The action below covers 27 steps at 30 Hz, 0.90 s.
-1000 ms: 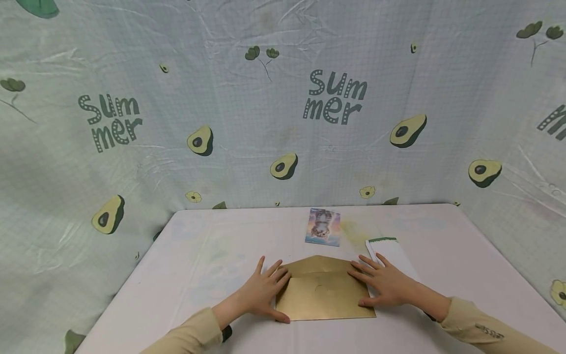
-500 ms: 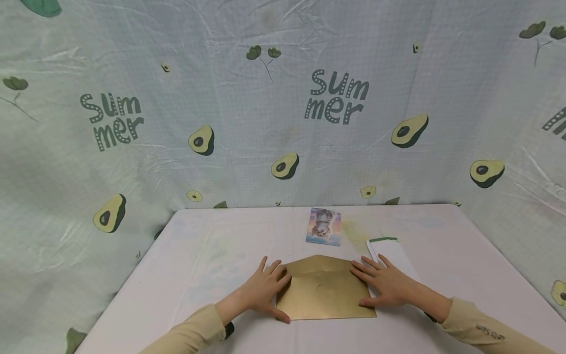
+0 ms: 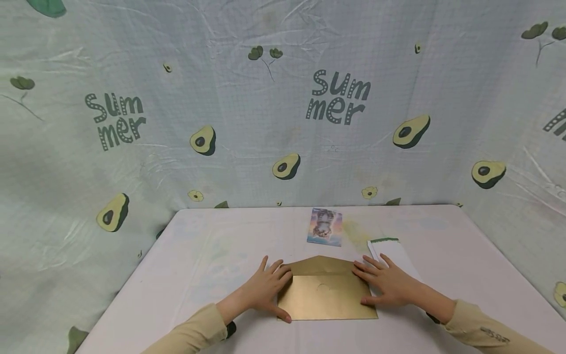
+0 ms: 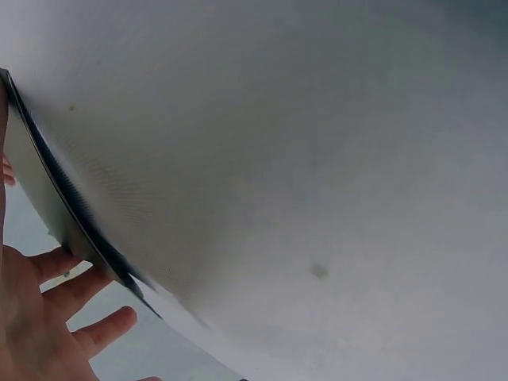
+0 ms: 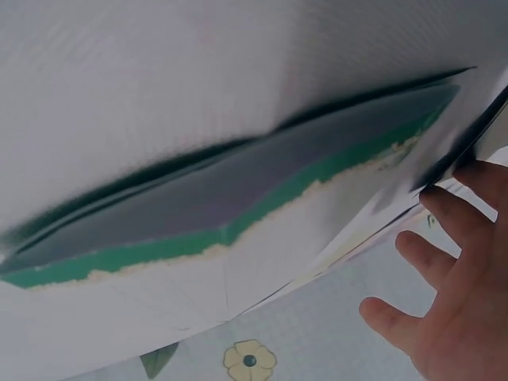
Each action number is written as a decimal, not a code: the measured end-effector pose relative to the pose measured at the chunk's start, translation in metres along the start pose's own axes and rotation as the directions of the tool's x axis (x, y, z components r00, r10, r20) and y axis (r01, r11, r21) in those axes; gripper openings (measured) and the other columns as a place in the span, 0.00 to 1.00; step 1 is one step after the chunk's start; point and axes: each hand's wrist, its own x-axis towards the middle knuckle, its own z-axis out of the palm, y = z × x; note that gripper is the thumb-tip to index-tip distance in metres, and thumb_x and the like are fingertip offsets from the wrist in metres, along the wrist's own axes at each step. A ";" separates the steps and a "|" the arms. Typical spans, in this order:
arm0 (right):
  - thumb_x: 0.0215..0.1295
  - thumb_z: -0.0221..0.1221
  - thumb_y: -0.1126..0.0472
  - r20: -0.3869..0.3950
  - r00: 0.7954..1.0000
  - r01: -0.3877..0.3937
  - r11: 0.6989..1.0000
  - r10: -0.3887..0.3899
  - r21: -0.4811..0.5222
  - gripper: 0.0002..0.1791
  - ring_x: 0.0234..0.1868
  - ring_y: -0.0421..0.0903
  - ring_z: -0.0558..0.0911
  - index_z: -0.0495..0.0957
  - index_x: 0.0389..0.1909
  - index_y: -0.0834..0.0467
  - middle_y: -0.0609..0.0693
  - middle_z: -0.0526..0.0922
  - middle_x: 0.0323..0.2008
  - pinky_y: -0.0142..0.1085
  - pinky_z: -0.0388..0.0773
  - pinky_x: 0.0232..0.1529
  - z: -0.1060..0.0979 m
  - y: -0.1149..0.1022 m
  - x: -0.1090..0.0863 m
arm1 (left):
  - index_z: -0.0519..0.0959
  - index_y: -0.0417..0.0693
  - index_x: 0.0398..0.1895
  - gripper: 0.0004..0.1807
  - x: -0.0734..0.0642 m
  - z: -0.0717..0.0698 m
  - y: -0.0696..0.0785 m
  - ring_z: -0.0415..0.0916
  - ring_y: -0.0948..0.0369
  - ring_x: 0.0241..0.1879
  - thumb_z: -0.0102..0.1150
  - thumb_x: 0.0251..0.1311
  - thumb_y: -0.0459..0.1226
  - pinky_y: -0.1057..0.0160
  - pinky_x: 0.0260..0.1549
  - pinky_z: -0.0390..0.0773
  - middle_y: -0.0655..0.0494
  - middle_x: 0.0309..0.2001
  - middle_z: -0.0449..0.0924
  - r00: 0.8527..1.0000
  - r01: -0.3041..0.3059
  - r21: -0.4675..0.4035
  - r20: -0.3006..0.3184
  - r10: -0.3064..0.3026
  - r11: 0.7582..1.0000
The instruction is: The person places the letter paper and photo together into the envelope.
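A gold envelope lies on the table in the head view, its pointed flap unfolded away from the person. My left hand rests on its left side with fingers spread, the thumb at the near corner. On the right side, my right hand touches the envelope the same way. The left wrist view has the left fingers against the envelope's dark, thin edge. In the right wrist view, the right fingertips sit right at the envelope's edge, beside a white paper item with a green band.
A card with a cat picture lies beyond the envelope. The white green-topped paper item is partly under the right forearm and hand in the head view. A cloth with avocado prints hangs round the table.
Both hands stay on the envelope's sides with hardly any movement. The head view has shifted very slightly, so everything sits a little further right.
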 end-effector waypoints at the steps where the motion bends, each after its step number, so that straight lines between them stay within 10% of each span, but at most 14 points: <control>1: 0.56 0.43 0.30 -0.001 1.000 0.001 1.000 -0.001 -0.002 0.41 0.65 0.58 0.59 0.61 0.63 0.53 0.52 0.62 0.64 0.61 0.50 0.59 -0.001 0.000 0.000 | 0.62 0.51 0.58 0.54 0.000 0.000 0.000 0.59 0.50 0.62 0.40 0.33 0.78 0.38 0.53 0.61 0.55 0.58 0.65 1.000 -0.003 0.001 -0.003 0.003 1.000; 27: 0.57 0.57 0.50 -0.265 0.958 -0.140 0.984 0.106 -0.112 0.27 0.56 0.57 0.70 0.70 0.55 0.60 0.58 0.75 0.51 0.59 0.62 0.53 -0.031 0.066 0.079 | 0.60 0.51 0.62 0.55 -0.001 -0.005 0.002 0.58 0.51 0.63 0.40 0.33 0.78 0.38 0.54 0.60 0.56 0.60 0.64 0.998 0.013 0.029 0.068 -0.015 0.999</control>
